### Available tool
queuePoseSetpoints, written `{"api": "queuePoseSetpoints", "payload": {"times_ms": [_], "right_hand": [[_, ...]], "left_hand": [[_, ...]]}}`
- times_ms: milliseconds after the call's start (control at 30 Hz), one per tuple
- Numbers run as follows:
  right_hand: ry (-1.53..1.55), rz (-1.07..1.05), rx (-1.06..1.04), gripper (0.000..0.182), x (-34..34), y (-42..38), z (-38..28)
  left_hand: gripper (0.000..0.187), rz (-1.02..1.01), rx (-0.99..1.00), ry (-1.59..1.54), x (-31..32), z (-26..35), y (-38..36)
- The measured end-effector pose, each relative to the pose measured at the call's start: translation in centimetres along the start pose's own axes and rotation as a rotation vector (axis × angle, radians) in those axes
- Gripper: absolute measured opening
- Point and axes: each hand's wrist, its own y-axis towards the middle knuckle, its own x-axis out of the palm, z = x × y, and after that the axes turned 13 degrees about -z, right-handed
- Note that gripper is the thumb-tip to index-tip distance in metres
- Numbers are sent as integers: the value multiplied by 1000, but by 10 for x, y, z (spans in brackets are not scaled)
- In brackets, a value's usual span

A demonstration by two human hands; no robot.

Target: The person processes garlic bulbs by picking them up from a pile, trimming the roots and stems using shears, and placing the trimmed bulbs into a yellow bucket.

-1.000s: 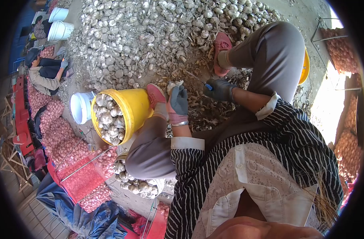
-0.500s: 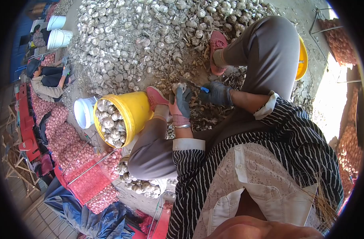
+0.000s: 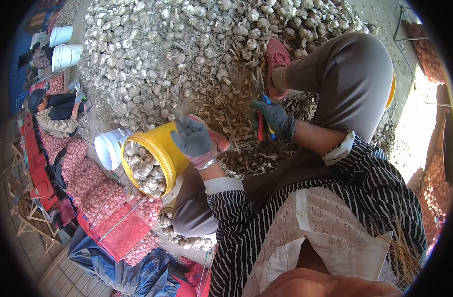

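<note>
My left hand point(image 3: 193, 138), in a grey-and-pink glove, is over the side of a yellow bucket point(image 3: 173, 143), its fingers apart and holding nothing. Garlic bulbs point(image 3: 145, 166) fill the tilted bucket's mouth. In a dark glove, my right hand point(image 3: 275, 119) grips shears point(image 3: 266, 111) with red and blue handles, their blades pointing toward the heap. A large heap of garlic point(image 3: 162, 59) lies beyond both hands. Dry skins and cut stalks point(image 3: 236, 119) cover the ground between my pink shoes.
A white bucket point(image 3: 110, 147) stands beside the yellow one. Another person point(image 3: 55, 111) sits at the far left near two pale buckets point(image 3: 66, 57). Red net sacks of garlic point(image 3: 88, 178) line the left side. A blue tarp point(image 3: 112, 262) lies at the lower left.
My left hand has moved left to the yellow bucket and opened; the garlic bulb it held is gone from it. The shears now point up, away from me. The view has shifted slightly.
</note>
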Motion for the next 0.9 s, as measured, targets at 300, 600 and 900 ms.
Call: {"api": "queuePoseSetpoints", "payload": {"times_ms": [300, 600, 900], "right_hand": [[-14, 63, -119, 23, -1, 21, 6], [-233, 61, -29, 32, 2, 22, -10], [-1322, 51, -276, 41, -1, 12, -33]], "left_hand": [[40, 493, -692, 628, -84, -134, 157], [57, 522, -1026, 1526, -132, -156, 192], [56, -125, -174, 757, -77, -102, 43]]}}
